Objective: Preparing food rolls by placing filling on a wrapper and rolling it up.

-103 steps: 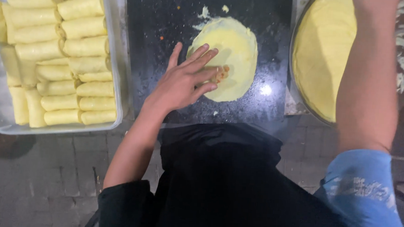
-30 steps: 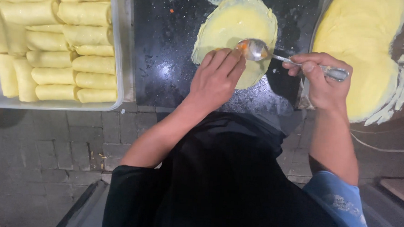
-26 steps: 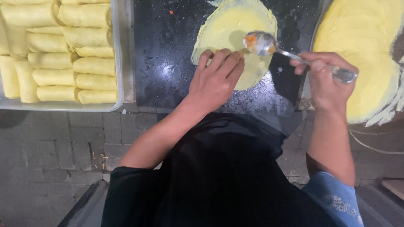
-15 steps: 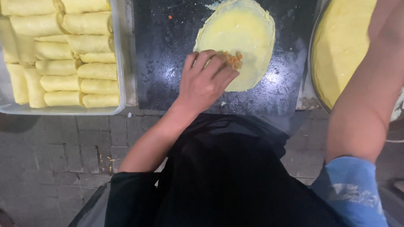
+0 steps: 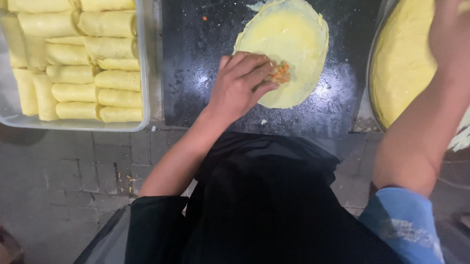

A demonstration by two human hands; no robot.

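Observation:
A thin round yellow crepe point(image 5: 296, 36) lies flat on a black work surface point(image 5: 193, 55). A small heap of orange filling point(image 5: 280, 73) sits on its near part. My left hand point(image 5: 240, 84) rests on the crepe's near left edge, fingers curved and close together, fingertips touching the filling. My right hand point(image 5: 465, 29) is raised at the top right, blurred, above a stack of yellow crepes point(image 5: 402, 66) in a round pan. Whether it holds anything is unclear.
A clear plastic tray point(image 5: 143, 63) on the left holds several rolled yellow crepes point(image 5: 89, 44) in rows. Crumbs and batter smears dot the black surface. Paved ground shows below, and my dark clothing fills the lower middle.
The spoon that put orange filling on the crepe has left with my right hand, which has swung up over the pan. My left hand has stayed on the crepe beside the filling.

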